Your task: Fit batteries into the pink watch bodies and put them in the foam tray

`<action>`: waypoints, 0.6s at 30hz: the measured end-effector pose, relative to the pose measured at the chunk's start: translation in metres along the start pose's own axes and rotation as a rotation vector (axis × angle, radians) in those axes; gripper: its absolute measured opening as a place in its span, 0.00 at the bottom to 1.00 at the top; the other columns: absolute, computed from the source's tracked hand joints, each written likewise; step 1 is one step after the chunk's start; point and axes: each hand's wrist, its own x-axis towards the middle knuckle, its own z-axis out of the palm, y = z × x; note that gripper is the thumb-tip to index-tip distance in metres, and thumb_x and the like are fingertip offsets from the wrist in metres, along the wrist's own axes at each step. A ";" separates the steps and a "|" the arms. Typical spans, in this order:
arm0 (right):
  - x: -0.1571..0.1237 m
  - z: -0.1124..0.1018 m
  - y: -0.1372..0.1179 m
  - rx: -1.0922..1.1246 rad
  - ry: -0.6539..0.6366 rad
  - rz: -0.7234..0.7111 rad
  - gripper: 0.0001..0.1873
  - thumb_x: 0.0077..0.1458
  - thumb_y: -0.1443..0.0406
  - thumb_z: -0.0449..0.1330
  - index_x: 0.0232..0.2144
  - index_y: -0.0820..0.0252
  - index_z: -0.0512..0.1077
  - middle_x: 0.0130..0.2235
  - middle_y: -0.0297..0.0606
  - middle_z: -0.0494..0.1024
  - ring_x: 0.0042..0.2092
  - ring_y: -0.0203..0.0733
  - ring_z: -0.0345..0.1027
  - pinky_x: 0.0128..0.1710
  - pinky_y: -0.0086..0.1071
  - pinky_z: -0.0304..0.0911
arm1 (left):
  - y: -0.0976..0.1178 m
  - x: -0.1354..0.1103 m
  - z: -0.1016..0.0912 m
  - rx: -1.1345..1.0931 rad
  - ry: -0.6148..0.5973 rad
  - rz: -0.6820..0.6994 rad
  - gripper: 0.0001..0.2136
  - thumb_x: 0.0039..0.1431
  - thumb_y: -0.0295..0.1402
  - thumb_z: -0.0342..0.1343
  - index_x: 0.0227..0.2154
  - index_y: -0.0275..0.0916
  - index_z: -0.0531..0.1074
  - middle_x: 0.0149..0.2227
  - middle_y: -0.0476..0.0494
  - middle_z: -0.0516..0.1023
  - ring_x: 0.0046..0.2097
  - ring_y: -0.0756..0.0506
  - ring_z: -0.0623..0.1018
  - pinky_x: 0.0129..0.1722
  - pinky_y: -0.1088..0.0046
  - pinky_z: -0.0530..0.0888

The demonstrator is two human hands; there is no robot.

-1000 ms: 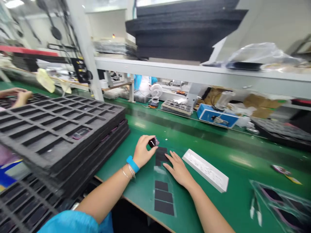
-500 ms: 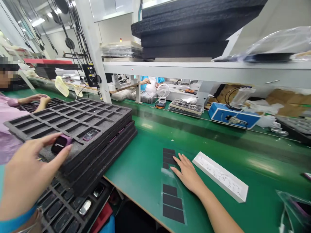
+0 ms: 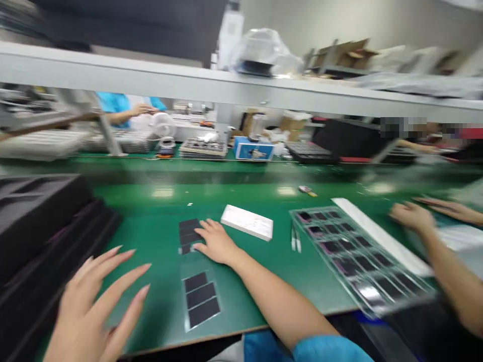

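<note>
My left hand (image 3: 96, 296) hovers low at the left with fingers spread and nothing in it, next to the stack of black foam trays (image 3: 41, 221). My right hand (image 3: 215, 241) lies flat and open on a clear film strip (image 3: 194, 274) that carries black rectangular pads, pressing its upper part to the green table (image 3: 158, 201). A white block (image 3: 247, 222) lies just right of my right hand. The picture is smeared by motion.
A clear tray of dark small parts (image 3: 354, 251) and tweezers (image 3: 295, 239) lie to the right. A co-worker's hands (image 3: 411, 216) work at the far right. Across the belt stand a blue box (image 3: 253, 149), a small fan (image 3: 164, 128) and another person in blue (image 3: 124, 105).
The view has swung right. My left hand no longer holds the small purple-edged device and is now open near the foam trays. My right hand stays on the film strip.
</note>
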 end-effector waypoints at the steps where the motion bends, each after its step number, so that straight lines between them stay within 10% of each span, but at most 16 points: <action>1: 0.000 -0.005 -0.001 0.025 0.075 -0.033 0.23 0.58 0.56 0.56 0.54 0.59 0.66 0.61 0.46 0.60 0.62 0.50 0.52 0.61 0.46 0.47 | 0.000 0.017 0.024 -0.034 -0.055 0.087 0.16 0.59 0.40 0.48 0.50 0.50 0.65 0.56 0.43 0.64 0.59 0.35 0.62 0.60 0.47 0.56; 8: -0.005 -0.102 0.053 -0.104 0.625 -0.037 0.12 0.59 0.64 0.55 0.44 0.57 0.73 0.50 0.37 0.73 0.52 0.41 0.63 0.56 0.38 0.56 | -0.006 0.056 0.164 0.026 -0.407 0.242 0.27 0.61 0.49 0.41 0.62 0.50 0.52 0.65 0.43 0.52 0.64 0.32 0.51 0.55 0.41 0.58; 13: -0.012 -0.175 0.192 -0.261 0.524 0.562 0.16 0.56 0.67 0.57 0.48 0.59 0.70 0.50 0.40 0.73 0.54 0.42 0.63 0.56 0.37 0.56 | -0.009 0.039 0.179 0.036 -0.403 0.262 0.29 0.60 0.47 0.43 0.63 0.52 0.46 0.65 0.47 0.50 0.64 0.37 0.54 0.59 0.49 0.52; 18: -0.030 -0.197 0.307 -0.328 0.451 0.997 0.19 0.55 0.68 0.59 0.49 0.67 0.67 0.48 0.49 0.72 0.50 0.49 0.66 0.50 0.45 0.61 | -0.012 0.036 0.185 0.040 -0.308 0.318 0.32 0.56 0.47 0.48 0.63 0.49 0.48 0.65 0.45 0.52 0.64 0.38 0.54 0.61 0.55 0.45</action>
